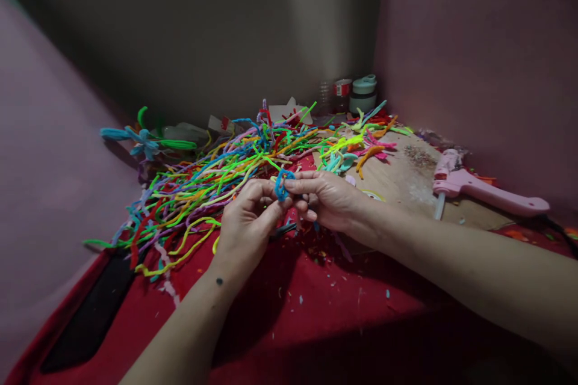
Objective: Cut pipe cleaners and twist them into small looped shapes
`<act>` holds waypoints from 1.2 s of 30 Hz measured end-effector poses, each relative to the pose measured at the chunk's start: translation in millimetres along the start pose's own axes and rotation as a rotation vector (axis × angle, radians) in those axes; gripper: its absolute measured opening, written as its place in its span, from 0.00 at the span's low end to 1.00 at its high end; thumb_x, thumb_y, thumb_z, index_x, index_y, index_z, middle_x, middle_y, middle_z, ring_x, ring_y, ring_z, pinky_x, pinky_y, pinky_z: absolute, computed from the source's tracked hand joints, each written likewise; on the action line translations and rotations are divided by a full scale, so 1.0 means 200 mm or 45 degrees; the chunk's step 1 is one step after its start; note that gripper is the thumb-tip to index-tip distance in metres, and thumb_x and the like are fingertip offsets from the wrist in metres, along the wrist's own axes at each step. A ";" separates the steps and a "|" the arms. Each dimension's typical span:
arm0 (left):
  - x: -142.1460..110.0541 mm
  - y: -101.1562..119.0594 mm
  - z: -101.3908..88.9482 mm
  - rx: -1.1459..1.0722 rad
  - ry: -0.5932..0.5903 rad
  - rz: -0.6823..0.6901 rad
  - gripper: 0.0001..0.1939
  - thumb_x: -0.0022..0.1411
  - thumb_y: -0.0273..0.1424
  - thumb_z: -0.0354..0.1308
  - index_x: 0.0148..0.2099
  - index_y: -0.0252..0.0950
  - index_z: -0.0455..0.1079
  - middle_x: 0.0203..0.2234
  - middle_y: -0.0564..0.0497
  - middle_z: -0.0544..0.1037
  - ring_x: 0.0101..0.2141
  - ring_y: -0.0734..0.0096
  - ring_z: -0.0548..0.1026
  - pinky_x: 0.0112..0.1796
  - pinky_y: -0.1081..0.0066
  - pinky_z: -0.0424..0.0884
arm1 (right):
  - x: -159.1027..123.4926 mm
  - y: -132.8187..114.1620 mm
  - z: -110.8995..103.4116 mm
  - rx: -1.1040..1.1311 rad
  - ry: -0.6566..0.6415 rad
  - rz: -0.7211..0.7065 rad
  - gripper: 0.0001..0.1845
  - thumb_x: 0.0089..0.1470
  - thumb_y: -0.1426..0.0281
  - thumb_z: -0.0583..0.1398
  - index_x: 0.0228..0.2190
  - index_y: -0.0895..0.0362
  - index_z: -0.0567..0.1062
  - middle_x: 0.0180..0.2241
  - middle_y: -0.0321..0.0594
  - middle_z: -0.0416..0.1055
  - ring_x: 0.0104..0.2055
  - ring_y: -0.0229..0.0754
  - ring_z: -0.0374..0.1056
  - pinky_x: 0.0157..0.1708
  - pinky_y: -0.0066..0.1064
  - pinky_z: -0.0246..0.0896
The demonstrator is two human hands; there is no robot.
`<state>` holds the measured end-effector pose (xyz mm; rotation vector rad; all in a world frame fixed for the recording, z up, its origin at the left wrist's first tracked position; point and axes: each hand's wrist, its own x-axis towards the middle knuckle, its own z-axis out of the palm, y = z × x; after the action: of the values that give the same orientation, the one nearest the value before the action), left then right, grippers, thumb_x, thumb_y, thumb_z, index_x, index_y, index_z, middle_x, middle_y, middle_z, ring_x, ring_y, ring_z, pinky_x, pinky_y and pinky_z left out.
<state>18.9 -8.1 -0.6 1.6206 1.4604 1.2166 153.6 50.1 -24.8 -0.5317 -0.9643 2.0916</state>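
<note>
A small blue pipe cleaner point(283, 185), bent into a looped shape, is held between my two hands above the red cloth point(334, 301). My left hand point(248, 216) pinches its lower left side with thumb and forefinger. From the right, my right hand point(329, 195) grips it with thumb and fingers closed. Just behind the hands lies a large heap of pipe cleaners point(217, 174) in many colours. Part of a dark tool point(285, 230) shows under my hands; its kind cannot be made out.
A pink glue gun point(487, 186) rests at the right on a brown board point(406, 168). A blue pipe-cleaner flower point(145, 144) is at the left. A black flat object point(85, 319) lies front left. A lidded cup point(363, 96) stands by the back wall. Small scraps dot the cloth.
</note>
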 end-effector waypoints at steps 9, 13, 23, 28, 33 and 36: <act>0.01 -0.01 -0.01 0.176 -0.210 -0.129 0.05 0.52 0.27 0.54 0.26 0.36 0.61 0.17 0.56 0.70 0.17 0.77 0.65 0.19 0.77 0.61 | 0.01 -0.02 0.01 0.101 0.129 0.025 0.09 0.48 0.80 0.58 0.19 0.63 0.68 0.16 0.33 0.65 0.14 0.26 0.57 0.09 0.17 0.47; 0.03 0.00 -0.03 -0.006 -0.400 -0.352 0.06 0.53 0.27 0.53 0.27 0.37 0.58 0.12 0.57 0.70 0.11 0.78 0.62 0.13 0.77 0.59 | 0.01 -0.03 0.01 0.077 0.130 -0.009 0.09 0.48 0.81 0.58 0.19 0.63 0.68 0.16 0.33 0.64 0.14 0.27 0.57 0.09 0.17 0.46; 0.03 0.03 -0.10 -0.141 -0.548 -0.356 0.04 0.54 0.25 0.56 0.33 0.36 0.63 0.16 0.58 0.70 0.16 0.76 0.69 0.14 0.77 0.67 | 0.01 -0.03 0.01 0.115 0.215 -0.029 0.08 0.50 0.78 0.59 0.21 0.62 0.68 0.16 0.32 0.63 0.15 0.27 0.56 0.10 0.18 0.45; 0.03 0.03 -0.10 -0.337 -0.601 -0.436 0.08 0.54 0.26 0.59 0.38 0.35 0.66 0.22 0.54 0.73 0.16 0.77 0.71 0.11 0.81 0.64 | 0.01 -0.02 0.01 0.014 0.225 -0.096 0.08 0.47 0.79 0.59 0.19 0.62 0.69 0.16 0.33 0.64 0.15 0.27 0.57 0.10 0.18 0.46; 0.03 0.00 -0.08 -0.646 -0.584 -0.503 0.07 0.58 0.32 0.56 0.38 0.34 0.66 0.28 0.50 0.75 0.14 0.80 0.69 0.09 0.81 0.62 | 0.02 0.00 0.00 -0.108 0.089 -0.120 0.08 0.44 0.73 0.63 0.19 0.62 0.70 0.16 0.34 0.66 0.14 0.29 0.60 0.10 0.19 0.49; 0.03 -0.01 -0.06 -0.580 -0.474 -0.464 0.08 0.58 0.34 0.57 0.34 0.34 0.67 0.24 0.53 0.73 0.13 0.82 0.67 0.09 0.83 0.59 | 0.02 0.01 -0.01 -0.145 0.050 -0.124 0.09 0.43 0.71 0.64 0.19 0.61 0.70 0.16 0.35 0.66 0.15 0.30 0.61 0.10 0.20 0.49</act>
<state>6.9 -2.9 3.2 1.1355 1.0828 0.8964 151.7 53.2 -27.6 -0.5698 -1.0697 1.9414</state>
